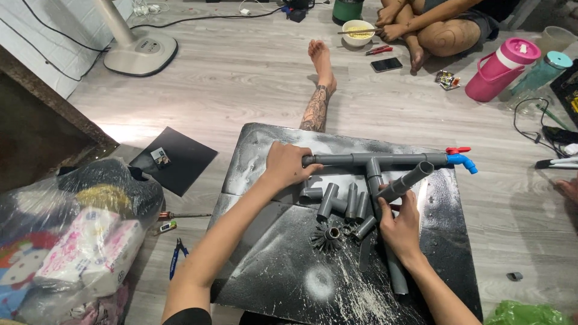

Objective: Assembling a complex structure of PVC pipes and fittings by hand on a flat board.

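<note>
A grey plastic pipe assembly (pixel 373 160) shaped like a T lies on a dark dusty board (pixel 277 253), with a blue tap (pixel 462 160) at its right end. My left hand (pixel 284 165) grips the assembly's left end. My right hand (pixel 400 225) holds a short grey pipe piece (pixel 407 180), angled up toward the T's stem. Several loose grey pipe fittings (pixel 337 201) lie between my hands. A black ribbed fitting (pixel 328 235) sits just below them.
A second person sits cross-legged at the back, with a bowl (pixel 357 31) and a phone (pixel 386 64) nearby. A pink jug (pixel 501 67) stands at right. A fan base (pixel 139 53) is at back left. Bags (pixel 78 241), pliers (pixel 176 256) and a screwdriver (pixel 183 215) lie at left.
</note>
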